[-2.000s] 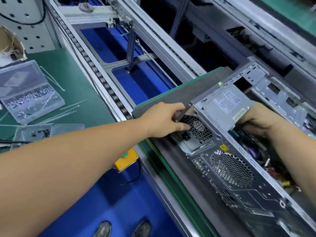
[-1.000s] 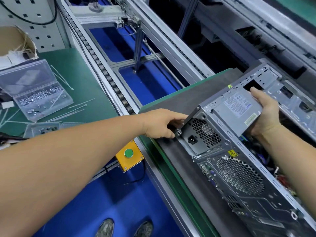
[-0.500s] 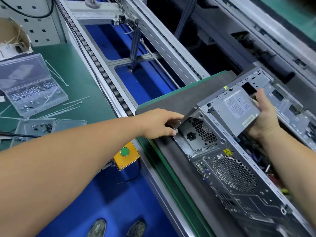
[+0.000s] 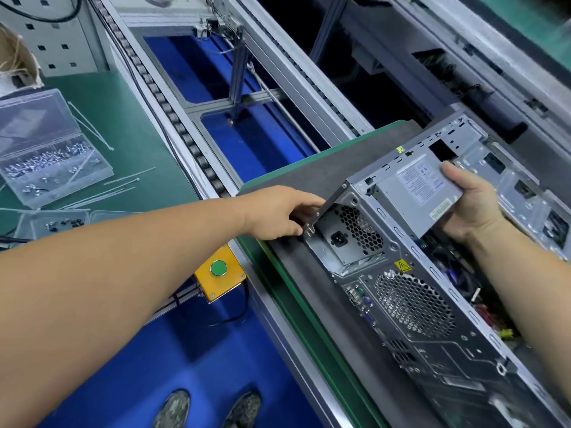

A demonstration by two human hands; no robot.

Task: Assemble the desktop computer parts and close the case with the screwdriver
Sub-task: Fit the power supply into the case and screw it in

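At the left edge of the frame a clear screw box (image 4: pixel 52 156) sits on the green bench (image 4: pixel 133 125), its lid standing open, with white cable ties (image 4: pixel 120 185) lying loose just beside it and a second shallow tray (image 4: pixel 52 223) lower down. Toward the centre, below the conveyor rail (image 4: pixel 173 118), a yellow button box (image 4: pixel 220 271) with a green button hangs at the bench edge, and two shoes (image 4: pixel 210 409) show on the blue floor at the bottom. The left hand (image 4: pixel 278 213) reaches across the middle of the frame, its fingers curled and pinching a thin metal bracket (image 4: pixel 324 211) at the case's rear corner. The open case (image 4: pixel 417 304) lies on its side on a dark mat (image 4: pixel 309 168) in the right half of the frame, rear panel toward the camera. The power supply (image 4: pixel 411 193) sits in the case's upper corner, its socket and fan grille showing through the rear cut-out. At the right, the right hand (image 4: pixel 472 205) grasps the supply's far end, thumb on its labelled top.
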